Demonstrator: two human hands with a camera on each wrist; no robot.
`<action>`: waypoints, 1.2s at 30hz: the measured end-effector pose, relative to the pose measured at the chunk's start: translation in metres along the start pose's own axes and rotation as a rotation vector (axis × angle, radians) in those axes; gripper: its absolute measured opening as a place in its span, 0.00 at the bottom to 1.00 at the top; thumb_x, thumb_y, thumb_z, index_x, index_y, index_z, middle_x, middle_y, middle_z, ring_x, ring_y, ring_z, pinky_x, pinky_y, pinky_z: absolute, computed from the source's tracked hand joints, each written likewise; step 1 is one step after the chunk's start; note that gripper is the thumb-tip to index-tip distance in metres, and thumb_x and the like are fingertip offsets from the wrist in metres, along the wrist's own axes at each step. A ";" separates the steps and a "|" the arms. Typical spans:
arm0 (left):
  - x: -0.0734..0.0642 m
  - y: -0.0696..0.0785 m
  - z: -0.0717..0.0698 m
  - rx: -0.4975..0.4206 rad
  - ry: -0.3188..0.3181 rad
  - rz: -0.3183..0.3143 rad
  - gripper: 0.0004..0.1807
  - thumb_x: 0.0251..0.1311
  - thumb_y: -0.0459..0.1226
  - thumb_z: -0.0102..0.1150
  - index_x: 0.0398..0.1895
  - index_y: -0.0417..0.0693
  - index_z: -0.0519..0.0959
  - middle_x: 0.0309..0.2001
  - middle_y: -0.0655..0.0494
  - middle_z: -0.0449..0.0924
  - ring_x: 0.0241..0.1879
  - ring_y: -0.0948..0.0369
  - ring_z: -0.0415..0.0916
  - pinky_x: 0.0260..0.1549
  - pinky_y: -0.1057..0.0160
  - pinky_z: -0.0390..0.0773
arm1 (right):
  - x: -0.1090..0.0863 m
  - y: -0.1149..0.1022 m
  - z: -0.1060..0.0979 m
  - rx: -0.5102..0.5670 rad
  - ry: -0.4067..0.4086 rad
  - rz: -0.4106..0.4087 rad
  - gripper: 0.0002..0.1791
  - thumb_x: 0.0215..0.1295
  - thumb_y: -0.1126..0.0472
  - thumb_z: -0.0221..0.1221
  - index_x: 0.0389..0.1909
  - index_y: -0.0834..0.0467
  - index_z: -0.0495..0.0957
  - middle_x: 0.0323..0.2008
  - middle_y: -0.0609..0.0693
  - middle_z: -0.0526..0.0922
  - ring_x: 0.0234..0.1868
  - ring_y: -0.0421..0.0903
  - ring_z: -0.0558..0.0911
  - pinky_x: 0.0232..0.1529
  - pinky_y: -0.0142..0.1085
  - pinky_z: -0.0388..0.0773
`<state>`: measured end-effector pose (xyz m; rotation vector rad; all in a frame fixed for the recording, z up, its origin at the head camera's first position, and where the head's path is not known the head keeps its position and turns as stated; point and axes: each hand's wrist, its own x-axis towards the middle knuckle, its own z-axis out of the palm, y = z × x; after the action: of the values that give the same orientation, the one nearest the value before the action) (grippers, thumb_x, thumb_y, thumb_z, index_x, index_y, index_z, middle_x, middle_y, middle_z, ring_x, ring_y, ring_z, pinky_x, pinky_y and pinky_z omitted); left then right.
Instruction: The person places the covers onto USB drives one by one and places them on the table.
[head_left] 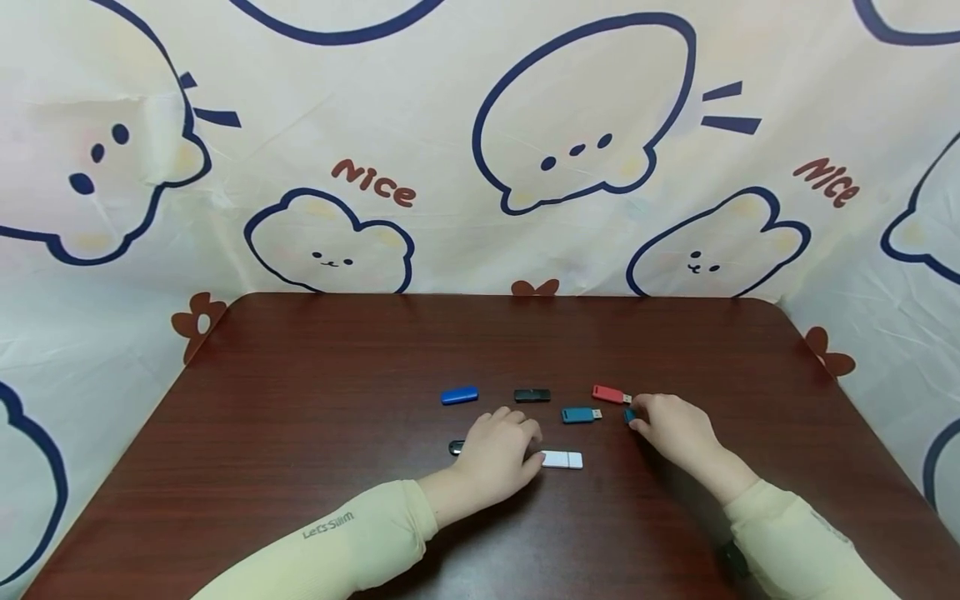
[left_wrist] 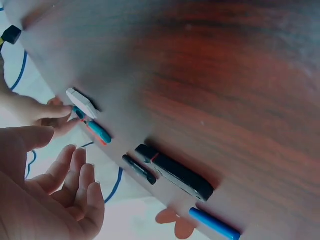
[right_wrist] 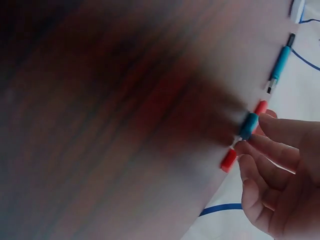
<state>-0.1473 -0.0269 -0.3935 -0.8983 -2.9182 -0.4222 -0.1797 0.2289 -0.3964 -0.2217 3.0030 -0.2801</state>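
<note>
My right hand [head_left: 681, 429] pinches a small teal piece [right_wrist: 248, 126] between thumb and fingertips, low over the table; its kind is partly hidden by the fingers. Beside it lie a teal USB stick [head_left: 577, 415] and a red USB stick [head_left: 607, 393], both with metal plugs bare. A separate red piece [right_wrist: 228, 161] shows near the right fingertips in the right wrist view. My left hand [head_left: 497, 454] hovers with loosely bent fingers, holding nothing in the left wrist view. Around it are a white USB stick [head_left: 562, 459] and a black USB stick [left_wrist: 175, 172], mostly hidden in the head view.
Farther back on the brown table [head_left: 315, 367] lie a blue USB stick [head_left: 459, 395] and a smaller black one [head_left: 532, 396]. A patterned cloth [head_left: 450, 100] hangs behind and around the table. A dark object [head_left: 733, 558] sits by the right sleeve.
</note>
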 end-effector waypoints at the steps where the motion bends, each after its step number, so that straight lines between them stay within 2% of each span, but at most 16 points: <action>1: 0.000 0.000 -0.001 -0.001 0.013 0.007 0.09 0.57 0.46 0.60 0.36 0.53 0.82 0.34 0.62 0.80 0.37 0.63 0.73 0.34 0.66 0.71 | 0.000 0.000 0.000 -0.006 -0.002 0.002 0.13 0.57 0.60 0.63 0.43 0.60 0.80 0.34 0.55 0.84 0.25 0.42 0.75 0.22 0.37 0.71; 4: 0.002 0.000 -0.004 0.000 0.061 0.025 0.08 0.57 0.45 0.60 0.35 0.54 0.82 0.33 0.62 0.81 0.34 0.63 0.73 0.30 0.68 0.69 | 0.000 0.001 -0.001 -0.016 0.000 -0.001 0.10 0.57 0.60 0.63 0.40 0.59 0.81 0.36 0.55 0.84 0.28 0.44 0.78 0.24 0.40 0.74; 7: 0.007 0.000 -0.007 0.005 0.105 0.034 0.07 0.57 0.45 0.61 0.34 0.54 0.82 0.32 0.62 0.81 0.33 0.63 0.73 0.28 0.70 0.67 | 0.000 0.001 -0.002 -0.011 -0.001 0.006 0.08 0.56 0.60 0.64 0.35 0.58 0.80 0.32 0.52 0.83 0.27 0.43 0.77 0.23 0.39 0.73; 13: 0.022 0.008 -0.014 0.035 0.096 0.047 0.08 0.57 0.45 0.61 0.35 0.55 0.82 0.34 0.62 0.82 0.35 0.63 0.75 0.29 0.68 0.70 | -0.001 0.002 -0.002 0.003 -0.035 0.022 0.08 0.53 0.60 0.65 0.24 0.55 0.74 0.21 0.46 0.76 0.22 0.41 0.70 0.20 0.36 0.65; 19: 0.041 0.020 -0.013 0.069 0.030 0.049 0.07 0.56 0.45 0.62 0.35 0.54 0.83 0.33 0.61 0.82 0.33 0.64 0.75 0.28 0.69 0.70 | -0.006 0.003 -0.002 -0.011 -0.053 0.006 0.08 0.53 0.62 0.65 0.22 0.53 0.74 0.21 0.45 0.76 0.22 0.40 0.70 0.20 0.36 0.66; 24: 0.060 0.028 -0.006 0.072 -0.047 0.015 0.06 0.57 0.44 0.61 0.33 0.53 0.82 0.30 0.61 0.80 0.30 0.64 0.72 0.25 0.69 0.68 | -0.013 0.002 -0.006 0.023 -0.065 0.018 0.09 0.53 0.63 0.65 0.21 0.53 0.74 0.20 0.44 0.75 0.21 0.40 0.70 0.21 0.35 0.65; 30: 0.081 0.032 0.008 0.144 -0.135 -0.040 0.08 0.59 0.45 0.60 0.37 0.54 0.83 0.35 0.60 0.81 0.34 0.63 0.74 0.32 0.65 0.74 | -0.023 -0.002 -0.012 0.056 -0.007 0.010 0.11 0.51 0.64 0.66 0.19 0.52 0.73 0.20 0.44 0.75 0.21 0.40 0.69 0.21 0.34 0.64; 36: 0.092 0.033 0.021 0.232 -0.192 -0.083 0.08 0.61 0.44 0.57 0.37 0.55 0.84 0.38 0.59 0.82 0.37 0.61 0.75 0.38 0.62 0.76 | -0.031 -0.007 -0.017 0.084 0.044 -0.014 0.10 0.50 0.64 0.67 0.20 0.52 0.74 0.20 0.44 0.77 0.20 0.40 0.68 0.21 0.34 0.65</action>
<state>-0.2049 0.0553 -0.3934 -0.8292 -3.0996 0.0027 -0.1505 0.2296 -0.3755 -0.2314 3.0254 -0.4160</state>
